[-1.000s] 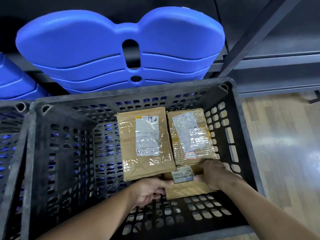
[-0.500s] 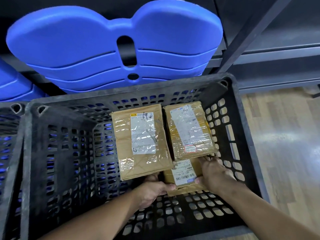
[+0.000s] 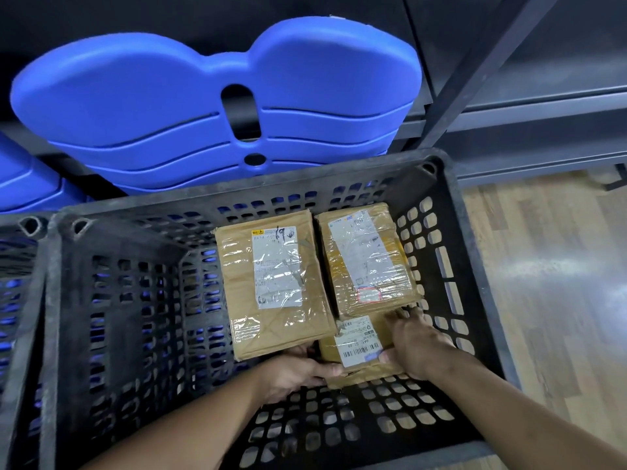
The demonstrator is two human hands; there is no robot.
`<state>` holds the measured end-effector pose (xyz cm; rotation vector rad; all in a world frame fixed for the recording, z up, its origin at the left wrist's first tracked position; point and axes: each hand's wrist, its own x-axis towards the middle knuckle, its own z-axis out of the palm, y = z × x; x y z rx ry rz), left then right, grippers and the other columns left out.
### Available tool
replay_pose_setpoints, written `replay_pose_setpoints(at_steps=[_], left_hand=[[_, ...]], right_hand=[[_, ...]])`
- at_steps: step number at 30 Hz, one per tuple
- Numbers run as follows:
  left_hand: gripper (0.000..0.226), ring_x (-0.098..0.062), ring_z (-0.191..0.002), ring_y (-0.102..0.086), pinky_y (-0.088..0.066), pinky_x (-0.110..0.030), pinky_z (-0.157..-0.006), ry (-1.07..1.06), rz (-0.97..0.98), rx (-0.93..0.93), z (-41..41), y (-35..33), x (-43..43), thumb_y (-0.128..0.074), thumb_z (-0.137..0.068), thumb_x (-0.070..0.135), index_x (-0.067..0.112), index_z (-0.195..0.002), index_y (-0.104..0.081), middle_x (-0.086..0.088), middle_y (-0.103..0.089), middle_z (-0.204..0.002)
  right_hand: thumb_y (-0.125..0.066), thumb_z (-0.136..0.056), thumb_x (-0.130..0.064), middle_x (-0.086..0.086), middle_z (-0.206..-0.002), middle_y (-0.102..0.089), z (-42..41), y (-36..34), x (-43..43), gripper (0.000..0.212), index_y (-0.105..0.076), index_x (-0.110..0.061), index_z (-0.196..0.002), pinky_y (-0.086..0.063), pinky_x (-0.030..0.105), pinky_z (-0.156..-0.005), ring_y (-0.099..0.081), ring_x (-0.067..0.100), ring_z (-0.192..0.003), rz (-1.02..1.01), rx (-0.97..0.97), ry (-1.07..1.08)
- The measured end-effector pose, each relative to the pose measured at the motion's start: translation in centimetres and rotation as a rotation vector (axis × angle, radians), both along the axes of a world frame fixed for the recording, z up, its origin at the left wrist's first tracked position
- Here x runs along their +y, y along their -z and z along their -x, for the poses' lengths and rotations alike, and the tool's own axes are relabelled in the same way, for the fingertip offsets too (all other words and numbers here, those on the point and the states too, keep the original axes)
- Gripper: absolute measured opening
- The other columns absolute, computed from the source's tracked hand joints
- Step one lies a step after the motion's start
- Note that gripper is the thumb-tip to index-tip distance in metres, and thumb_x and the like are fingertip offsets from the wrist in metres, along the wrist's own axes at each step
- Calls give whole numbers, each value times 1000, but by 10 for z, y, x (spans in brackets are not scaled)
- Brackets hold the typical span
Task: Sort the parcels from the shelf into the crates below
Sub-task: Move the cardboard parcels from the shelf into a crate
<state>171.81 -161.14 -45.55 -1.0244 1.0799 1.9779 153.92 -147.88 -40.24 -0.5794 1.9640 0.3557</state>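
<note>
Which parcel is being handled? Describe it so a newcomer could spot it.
Find the black slotted crate below the blue plastic stack. At its far end lie the wide parcel and, right of it, the tape-wrapped parcel; the small parcel sits in front of that one. It is the smallest, has a barcode label, and is held by the left hand and right hand.

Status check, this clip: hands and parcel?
Left hand and right hand both grip small parcel. Parcel low in crate, against two larger parcels. No obstruction seen.
</note>
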Motion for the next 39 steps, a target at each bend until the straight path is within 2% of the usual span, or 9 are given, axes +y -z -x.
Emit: replay_pose_setpoints(at_steps=[7, 11, 19, 23, 27, 30, 34, 37, 39], left_hand=[[42, -13, -148, -40, -26, -34, -126, 190, -64, 16, 3, -15, 5, -77, -86, 55, 49, -126, -64, 18, -51, -153], [41, 8, -118, -57, -41, 0, -89, 260, 35, 72, 9, -31, 2, -74, -95, 25, 51, -119, -53, 32, -62, -117], [57, 3, -134, -54, -36, -24, -117, 232, -90, 216, -37, -84, -24, -84, -86, 28, 26, -136, -56, 17, -67, -136], [89, -27, -140, -54, -42, -44, -116, -162, -299, 327, -54, -116, -34, -86, -82, 49, 23, -154, -40, -3, -62, -146], [80, -46, -152, -31, -21, -61, -123, -436, -700, 431, -21, -133, -39, -45, -101, 66, 15, -162, -34, -24, -35, -164], [53, -34, -117, -70, -55, -54, -100, -433, -325, 330, 8, -120, -43, -81, -88, 28, 11, -133, -60, -21, -69, -133], [44, -21, -97, -77, -65, -40, -65, -514, 214, 283, 58, -110, -43, -67, -94, -2, 18, -130, -51, 3, -79, -105], [52, -10, -97, -77, -65, -41, -71, -519, 422, 340, 91, -90, -45, -68, -98, 4, 31, -139, -51, 13, -76, -116], [44, -4, -95, -74, -63, -36, -82, -399, 625, 335, 106, -74, -39, -67, -101, 15, 29, -141, -56, 12, -73, -124]], right_hand=[[-87, -75, -56, 20, -163, -31, -5, -10, -8, 99, -41, -22, -156, -47, 35, -112, -51, 32, -138, -99, -89, -141], [-87, -73, -55, 5, -141, -56, 5, -27, -5, 84, -55, -25, -145, -52, 33, -99, -61, 24, -123, -75, -124, -199], [-44, -70, -96, -16, -110, -56, 22, -90, -6, 83, -62, -30, -116, -43, 25, -80, -55, 7, -106, 159, -223, -62], [-69, -51, -95, -20, -104, -72, 29, -117, -11, 75, -73, -48, -108, -51, 27, -97, -66, 1, -106, 523, -388, 414], [-89, -48, -77, 10, -132, -64, 24, -115, -19, 73, -78, -25, -98, -45, 54, -108, -62, 28, -126, 849, -635, 823], [-77, -61, -81, -5, -124, -69, 21, -110, -40, 65, -76, -33, -105, -50, 44, -102, -66, 16, -121, 986, -408, 876], [-73, -75, -75, -13, -128, -70, 30, -96, -51, 84, -52, -40, -148, -53, 33, -100, -69, 5, -113, 989, -110, 980], [-74, -85, -54, -21, -117, -72, 29, -86, -45, 58, -56, -39, -138, -54, 22, -95, -68, -7, -101, 926, 62, 727], [-84, -80, -49, -16, -146, -54, 24, -73, -38, 91, -39, -29, -157, -40, 16, -107, -50, -7, -132, 851, 178, 490]])
